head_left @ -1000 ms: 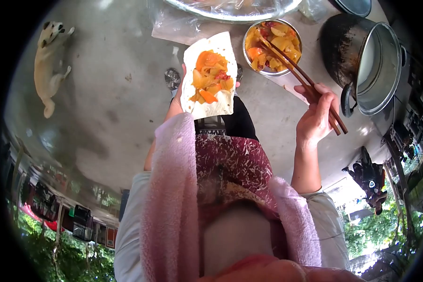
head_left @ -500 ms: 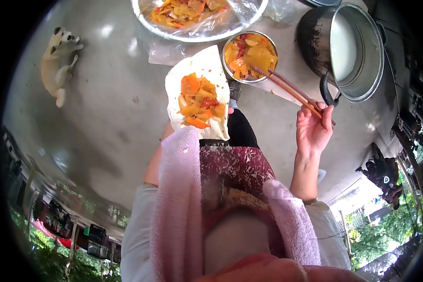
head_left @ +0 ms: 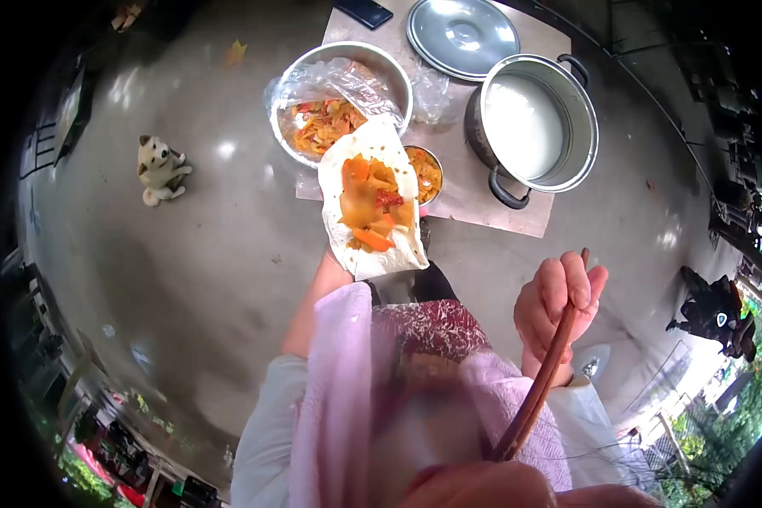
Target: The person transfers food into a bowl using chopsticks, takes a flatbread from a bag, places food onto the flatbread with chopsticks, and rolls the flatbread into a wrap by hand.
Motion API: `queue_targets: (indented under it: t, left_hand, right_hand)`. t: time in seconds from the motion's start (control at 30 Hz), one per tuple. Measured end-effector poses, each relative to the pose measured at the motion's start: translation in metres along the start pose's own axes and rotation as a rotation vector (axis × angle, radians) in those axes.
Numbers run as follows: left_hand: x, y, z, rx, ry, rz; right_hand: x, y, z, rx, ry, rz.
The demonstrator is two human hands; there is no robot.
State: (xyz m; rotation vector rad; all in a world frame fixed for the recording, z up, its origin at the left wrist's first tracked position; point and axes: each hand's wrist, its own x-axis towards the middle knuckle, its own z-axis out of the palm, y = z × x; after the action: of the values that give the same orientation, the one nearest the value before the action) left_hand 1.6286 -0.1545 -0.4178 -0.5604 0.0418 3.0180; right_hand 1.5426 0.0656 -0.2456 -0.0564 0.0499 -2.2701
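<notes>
The grey floor [head_left: 220, 279] is stretching out beneath everything, and a pale table [head_left: 499, 207] is standing on it in front of the person. A cream-coloured dog [head_left: 161, 169] is sitting on the floor at the left. A pink terry towel [head_left: 339, 372] is hanging down both sides of the person's chest. On the table, a two-handled cooking pot [head_left: 577, 127] is holding something whitish, and a round metal basin [head_left: 389, 68] is holding cooked sliced vegetables, partly covered by a clear plastic bag [head_left: 360, 85]. Behind the pot, a metal lid [head_left: 464, 38] is lying flat. A flatbread [head_left: 398, 254] is lying open on the left hand [head_left: 337, 269], above the person's lap, and is carrying a filling [head_left: 372, 203] of yellow and orange vegetable pieces. That hand is supporting it from below; its fingers are mostly hiding underneath. The right hand [head_left: 559, 305] is closing its fingers around brown chopsticks [head_left: 543, 381], whose lower ends are pointing towards the mouth. A small bowl [head_left: 440, 182] of vegetables is showing past the flatbread's edge. A dark smartphone [head_left: 364, 12] is lying near the table's far edge.
</notes>
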Motion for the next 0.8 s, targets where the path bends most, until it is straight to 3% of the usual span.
queue_targets:
  t: [0.1,0.17,0.27,0.3,0.4,0.5,0.6,0.63,0.8]
  left_hand:
    - [-0.014,-0.002,0.041,0.095,0.033,0.045]
    - [-0.007,-0.018,0.068,0.581,0.186,0.365]
    - [-0.037,-0.023,0.121,0.376,0.064,0.259]
    - [-0.041,-0.028,0.135,0.446,0.063,0.268]
    - [-0.06,-0.03,0.134,0.355,-0.088,0.158]
    - [-0.069,-0.025,0.157,0.334,-0.15,0.034]
    - [-0.07,-0.009,0.162,0.38,-0.361,-0.164]
    - [-0.069,0.0,0.162,0.502,-0.365,-0.18]
    - [-0.078,0.021,0.178,0.312,-0.298,-0.404]
  right_hand:
    - [-0.004,-0.008,0.03,0.071,-0.066,0.041]
    - [-0.01,-0.031,0.021,0.049,-0.013,-0.079]
    - [-0.026,-0.063,0.017,-0.213,0.106,-0.253]
    - [-0.03,-0.061,0.024,-0.524,0.347,-0.471]
    - [-0.037,-0.048,0.028,-1.141,0.411,-0.587]
    - [-0.035,-0.013,0.054,-1.34,0.349,-0.617]
    - [-0.033,0.026,0.07,-1.474,0.212,-0.725]
    - [-0.033,0.04,0.076,-1.511,0.205,-0.786]
    - [-0.047,0.103,0.077,-1.783,0.333,-1.084]
